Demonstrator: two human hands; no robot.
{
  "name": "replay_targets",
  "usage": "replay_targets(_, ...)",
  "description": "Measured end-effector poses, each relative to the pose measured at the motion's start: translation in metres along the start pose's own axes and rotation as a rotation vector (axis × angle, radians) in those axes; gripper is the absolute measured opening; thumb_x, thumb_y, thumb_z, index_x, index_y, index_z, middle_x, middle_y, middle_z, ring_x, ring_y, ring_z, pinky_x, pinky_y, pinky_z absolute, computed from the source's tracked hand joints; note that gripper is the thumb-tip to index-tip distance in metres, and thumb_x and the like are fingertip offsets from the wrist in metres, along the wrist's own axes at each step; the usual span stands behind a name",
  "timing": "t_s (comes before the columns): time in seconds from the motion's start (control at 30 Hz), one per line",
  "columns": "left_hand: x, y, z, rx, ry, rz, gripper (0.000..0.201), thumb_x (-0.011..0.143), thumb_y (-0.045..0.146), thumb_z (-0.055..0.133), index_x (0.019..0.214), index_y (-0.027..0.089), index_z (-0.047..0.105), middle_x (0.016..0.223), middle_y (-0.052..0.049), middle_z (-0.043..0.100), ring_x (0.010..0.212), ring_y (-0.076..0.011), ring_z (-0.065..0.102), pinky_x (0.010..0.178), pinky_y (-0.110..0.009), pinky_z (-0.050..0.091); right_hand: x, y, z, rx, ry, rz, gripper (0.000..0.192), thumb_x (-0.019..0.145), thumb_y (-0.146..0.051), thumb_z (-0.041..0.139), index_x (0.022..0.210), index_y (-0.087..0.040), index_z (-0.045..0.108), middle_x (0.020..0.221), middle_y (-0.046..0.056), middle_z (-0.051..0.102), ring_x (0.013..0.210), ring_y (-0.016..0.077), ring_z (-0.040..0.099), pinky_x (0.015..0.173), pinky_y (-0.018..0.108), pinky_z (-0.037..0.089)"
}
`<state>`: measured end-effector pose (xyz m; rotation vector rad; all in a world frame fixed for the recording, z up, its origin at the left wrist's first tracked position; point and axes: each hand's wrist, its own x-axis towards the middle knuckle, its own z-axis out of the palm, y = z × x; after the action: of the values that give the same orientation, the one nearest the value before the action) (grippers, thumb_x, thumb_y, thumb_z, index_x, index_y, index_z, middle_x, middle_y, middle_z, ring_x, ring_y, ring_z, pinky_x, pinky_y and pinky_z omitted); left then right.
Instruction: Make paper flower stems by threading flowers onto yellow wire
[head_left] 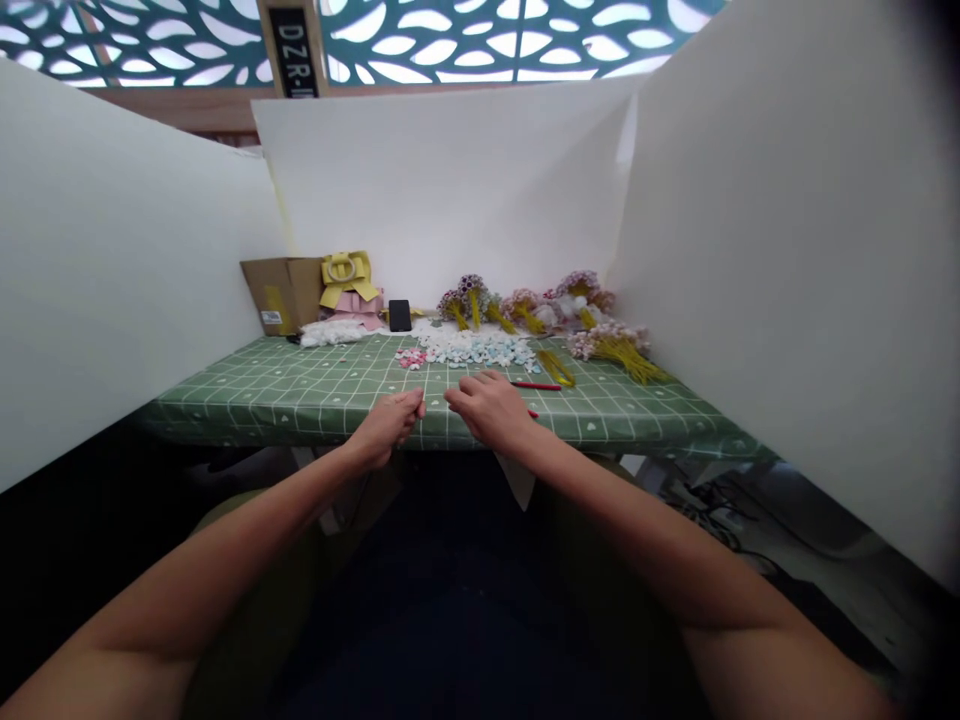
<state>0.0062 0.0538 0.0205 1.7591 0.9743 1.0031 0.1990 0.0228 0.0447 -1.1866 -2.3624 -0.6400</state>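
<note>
left hand (388, 425) and right hand (491, 405) are resting at the near edge of the green checked tablecloth (300, 390), fingertips pinched together; contents too small to tell. small pastel pieces (476, 350) are lying mid-table.

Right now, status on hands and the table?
Left hand pinched shut at the table edge, contents too small to tell. Right hand curled beside it, over a red stick. Pile of small pieces just beyond.

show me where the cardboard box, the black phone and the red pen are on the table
cardboard box (283, 292), head view, middle of its front face
black phone (400, 315), head view, middle of its dark face
red pen (535, 385), head view, midway along its barrel
</note>
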Motion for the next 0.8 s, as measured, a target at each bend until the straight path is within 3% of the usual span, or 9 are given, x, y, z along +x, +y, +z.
replay_targets(0.07,0.0,-0.001,0.001,-0.167,-0.057,-0.105,0.043,0.086,0.058,0.04,0.073,0.018,0.05,0.052,0.009,0.02,0.04,-0.0068,0.015,0.039,-0.021,0.012,-0.001,-0.002,0.002,-0.08,-0.001,-0.065,0.024,0.09,-0.013,0.042,0.096,-0.017,0.064,0.086,0.009,0.062,0.073,0.0168,0.049,0.065,0.03,0.027)
replay_targets(0.13,-0.002,0.006,0.0,-0.102,-0.071,-0.049,0.043,0.087,0.056,0.041,0.074,0.017,0.055,0.052,0.008,0.022,0.041,-0.0072,0.018,0.04,-0.021,0.015,-0.001,-0.001,0.0,-0.032,-0.016,-0.018,0.025,0.089,-0.012,0.04,0.094,-0.017,0.065,0.084,0.008,0.062,0.069,0.0155,0.048,0.061,0.029,0.025)
replay_targets(0.27,-0.012,0.029,-0.008,0.365,0.031,0.36,0.042,0.091,0.044,0.041,0.064,0.016,0.057,0.056,0.001,0.044,0.053,-0.0108,0.041,0.055,-0.024,0.032,-0.001,0.007,-0.017,0.53,-0.073,0.108,0.021,0.09,-0.024,0.046,0.085,-0.015,0.065,0.069,0.002,0.056,0.059,0.0108,0.043,0.056,0.024,0.027)
replay_targets(0.37,-0.02,0.041,-0.015,0.647,0.09,0.645,0.037,0.09,0.042,0.045,0.066,0.018,0.06,0.062,-0.002,0.053,0.058,-0.0127,0.044,0.059,-0.026,0.031,-0.001,0.017,-0.031,1.102,-0.296,0.09,0.025,0.089,-0.034,0.049,0.086,-0.014,0.062,0.056,-0.005,0.044,0.047,0.0075,0.033,0.049,0.021,0.029)
replay_targets(0.43,-0.021,0.041,-0.016,0.737,0.084,0.708,0.034,0.088,0.044,0.049,0.069,0.019,0.062,0.063,-0.002,0.053,0.058,-0.013,0.042,0.057,-0.027,0.028,-0.001,0.021,-0.034,1.24,-0.455,0.083,0.027,0.089,-0.037,0.049,0.089,-0.013,0.061,0.052,-0.007,0.039,0.043,0.0071,0.028,0.045,0.021,0.027)
replay_targets(0.53,-0.014,0.029,-0.012,0.608,0.044,0.547,0.038,0.089,0.044,0.046,0.065,0.018,0.058,0.062,-0.002,0.051,0.059,-0.0127,0.043,0.057,-0.026,0.029,0.001,0.016,-0.023,0.903,-0.382,0.183,0.024,0.09,-0.031,0.048,0.083,-0.013,0.062,0.056,-0.003,0.046,0.048,0.009,0.036,0.051,0.022,0.03)
replay_targets(0.67,-0.003,0.007,-0.002,0.075,-0.012,0.031,0.043,0.089,0.052,0.041,0.065,0.018,0.049,0.051,0.005,0.029,0.043,-0.0084,0.025,0.044,-0.023,0.019,0.002,-0.001,-0.002,0.144,-0.053,0.079,0.018,0.09,-0.02,0.047,0.091,-0.015,0.064,0.082,0.008,0.061,0.074,0.0165,0.05,0.067,0.028,0.032)
replay_targets(0.73,-0.002,0.002,0.001,-0.13,-0.061,-0.117,0.043,0.086,0.058,0.042,0.069,0.018,0.048,0.052,0.008,0.021,0.041,-0.0071,0.014,0.041,-0.022,0.012,0.0,-0.006,0.004,-0.034,-0.017,-0.025,0.022,0.09,-0.015,0.044,0.099,-0.017,0.063,0.09,0.01,0.062,0.077,0.0176,0.05,0.067,0.029,0.029)
replay_targets(0.8,-0.002,0.004,0.002,-0.185,-0.099,-0.145,0.043,0.085,0.059,0.042,0.072,0.018,0.049,0.052,0.009,0.019,0.041,-0.0069,0.012,0.04,-0.022,0.01,-0.002,-0.007,0.006,-0.072,-0.036,-0.028,0.027,0.089,-0.011,0.04,0.1,-0.017,0.063,0.09,0.01,0.062,0.072,0.0167,0.049,0.062,0.028,0.026)
